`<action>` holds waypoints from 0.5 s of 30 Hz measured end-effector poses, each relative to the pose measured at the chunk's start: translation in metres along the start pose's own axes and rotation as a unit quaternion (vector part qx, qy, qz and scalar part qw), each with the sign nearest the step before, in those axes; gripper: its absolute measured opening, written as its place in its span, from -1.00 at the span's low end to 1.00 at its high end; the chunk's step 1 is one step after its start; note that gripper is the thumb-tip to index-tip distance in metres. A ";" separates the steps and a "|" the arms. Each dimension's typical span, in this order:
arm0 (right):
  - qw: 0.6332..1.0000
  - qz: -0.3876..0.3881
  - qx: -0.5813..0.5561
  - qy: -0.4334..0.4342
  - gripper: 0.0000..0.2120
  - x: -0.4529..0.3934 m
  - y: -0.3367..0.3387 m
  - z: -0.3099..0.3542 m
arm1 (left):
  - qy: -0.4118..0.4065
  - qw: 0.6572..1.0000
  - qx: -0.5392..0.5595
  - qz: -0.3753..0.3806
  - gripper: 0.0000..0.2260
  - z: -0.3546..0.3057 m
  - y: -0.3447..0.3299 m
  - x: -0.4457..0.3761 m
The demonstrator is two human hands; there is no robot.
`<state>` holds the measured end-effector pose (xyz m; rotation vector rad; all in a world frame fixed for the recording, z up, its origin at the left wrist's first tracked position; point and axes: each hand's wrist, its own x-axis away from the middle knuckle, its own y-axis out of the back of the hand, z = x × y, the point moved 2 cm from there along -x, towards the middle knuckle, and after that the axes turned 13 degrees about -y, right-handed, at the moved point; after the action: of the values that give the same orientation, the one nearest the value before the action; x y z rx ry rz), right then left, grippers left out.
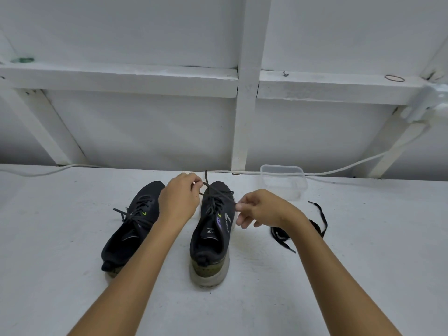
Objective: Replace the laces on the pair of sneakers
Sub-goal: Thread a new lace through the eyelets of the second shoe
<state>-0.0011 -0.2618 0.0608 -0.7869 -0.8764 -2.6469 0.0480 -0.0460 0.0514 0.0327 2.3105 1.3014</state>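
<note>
left hand pinching lace at shoe's 11 o'clock | right hand pinching its other end at 3 o'clock | right shoe standing beside left shoe | lace thin, limp, light: gripping near tips likely best | spare laces lying at 3 o'clock

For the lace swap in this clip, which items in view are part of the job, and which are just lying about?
Part of the job:
left sneaker
right sneaker, whose lace the left hand and right hand pinch
loose black laces on the surface

Lying about:
clear plastic container
white cable
rubber band on the ledge
</note>
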 end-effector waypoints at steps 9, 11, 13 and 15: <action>0.943 -0.103 -0.302 -0.092 -0.82 -0.011 -0.026 -0.027 | 0.057 0.968 0.128 0.207 -0.81 -0.018 0.000 0.017; 0.920 -0.099 -0.364 -0.101 -0.88 -0.013 -0.032 -0.030 | 0.092 0.955 0.133 0.250 -0.77 -0.016 -0.004 0.020; 0.904 -0.080 -0.408 -0.094 -0.93 -0.014 -0.039 -0.030 | 0.130 0.945 0.156 0.255 -0.76 -0.014 -0.006 0.021; 0.891 -0.053 -0.442 -0.086 -0.94 -0.014 -0.046 -0.029 | 0.172 0.931 0.187 0.263 -0.76 -0.011 -0.009 0.020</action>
<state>-0.0196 -0.2427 0.0116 -1.1837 0.3593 -3.0713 0.0275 -0.0551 0.0411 0.6373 2.9634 1.1353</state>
